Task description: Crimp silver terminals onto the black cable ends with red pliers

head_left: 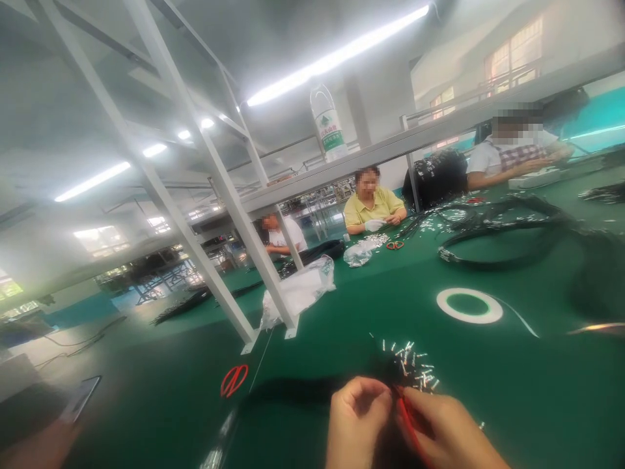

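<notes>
**Both hands closed on a wire bundle at the near edge of the green bench**

At the near left, a dark flat phone (81,397) lies face up, apart from the work. Right of it, a pair of red-handled scissors (233,380) rests on the green-covered bench (342,312), probably left there because both hands are occupied. Behind the scissors, the slanted white metal frame legs (229,195) foot onto the bench. A crumpled clear plastic bag (300,290) slumps against them.

At the near middle, the left hand (359,417) is curled shut, its thumb and fingertips pinching the black wire bundle with bright metal terminals (410,368). The bundle lies flat, trailing left across the bench. Its terminal ends fan out just beyond the hands, on the far side. The grip sits close to those ends, which seems to keep them splayed and in sight.

The right hand (449,433) touches the left and is also closed. A thin red piece (409,420) runs under its fingers at the bundle's neck. I cannot tell whether this is a wire, a tie or a tool handle.

Farther right and farther off lies a flat white ring of tape (469,306), with a strand running off to its right. Beyond it, large coils of black cable (512,234) spread over the far right of the bench. Other people sit along the far edge, their hands at their own piles.
</notes>
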### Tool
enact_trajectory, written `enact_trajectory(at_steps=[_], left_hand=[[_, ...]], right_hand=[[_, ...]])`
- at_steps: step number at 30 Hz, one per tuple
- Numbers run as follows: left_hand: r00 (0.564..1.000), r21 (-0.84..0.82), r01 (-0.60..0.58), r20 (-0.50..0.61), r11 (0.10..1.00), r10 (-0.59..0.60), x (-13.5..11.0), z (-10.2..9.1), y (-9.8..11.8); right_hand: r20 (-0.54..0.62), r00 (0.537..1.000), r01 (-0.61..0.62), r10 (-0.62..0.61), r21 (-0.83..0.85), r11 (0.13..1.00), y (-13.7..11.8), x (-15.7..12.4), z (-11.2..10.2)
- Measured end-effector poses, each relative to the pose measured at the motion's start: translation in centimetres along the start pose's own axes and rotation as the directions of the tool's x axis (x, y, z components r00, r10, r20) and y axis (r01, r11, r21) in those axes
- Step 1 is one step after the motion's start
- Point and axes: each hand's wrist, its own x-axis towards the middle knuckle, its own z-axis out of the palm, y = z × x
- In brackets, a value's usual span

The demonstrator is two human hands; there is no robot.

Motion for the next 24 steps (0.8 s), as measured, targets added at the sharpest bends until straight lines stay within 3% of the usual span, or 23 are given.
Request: enact_trajectory(at_steps=[8,19,24], left_hand=[[1.0,0.039,0.005,0.012,0.999,-0.005,-0.2,-0.1,0.3],[0.996,0.055,0.078,-0.054,0.995,-0.075,-0.2,-0.1,0.2],[0.991,-0.016,0.129,-0.021,0.992,-0.129,-0.1,-0.2,0.1]], right_hand=[[0.059,0.998,-0.047,0.029,0.328,0.943,-1.5,0.4,-0.9],[0.022,0.996,-0.086,0.083,0.163,0.983,-0.5,0.4,-0.4],[0.09,0.991,-0.125,0.1,0.349,0.929,-1.8,0.7,-0.8]])
